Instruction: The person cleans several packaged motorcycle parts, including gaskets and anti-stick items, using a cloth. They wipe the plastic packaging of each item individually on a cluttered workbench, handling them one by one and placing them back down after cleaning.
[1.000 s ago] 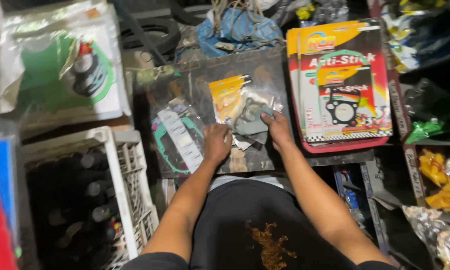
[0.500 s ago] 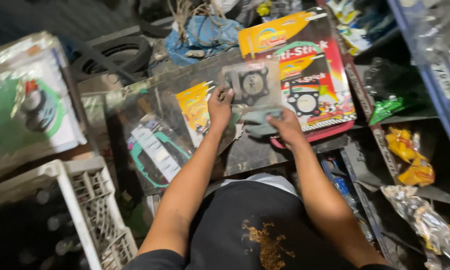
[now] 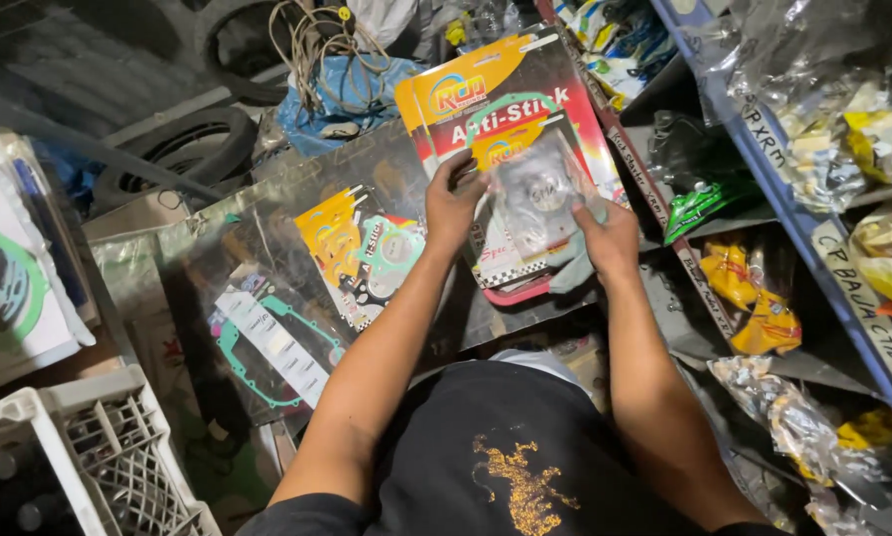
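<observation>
Both hands have lifted the clear packet (image 3: 537, 194) up over the red pack (image 3: 525, 109). Left hand (image 3: 453, 203) grips its 9 o'clock edge, right hand (image 3: 610, 238) its 4 o'clock corner.

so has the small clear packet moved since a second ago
Yes. The small clear packet, held by the left hand and right hand, was over the clear gasket sheet; it is now over the red and yellow gasket pack.

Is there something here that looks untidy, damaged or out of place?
Nothing looks damaged. Both hands, left hand and right hand, hold a clear packet over loosely overlapping gasket packs; a cord lies tangled behind them.
</observation>
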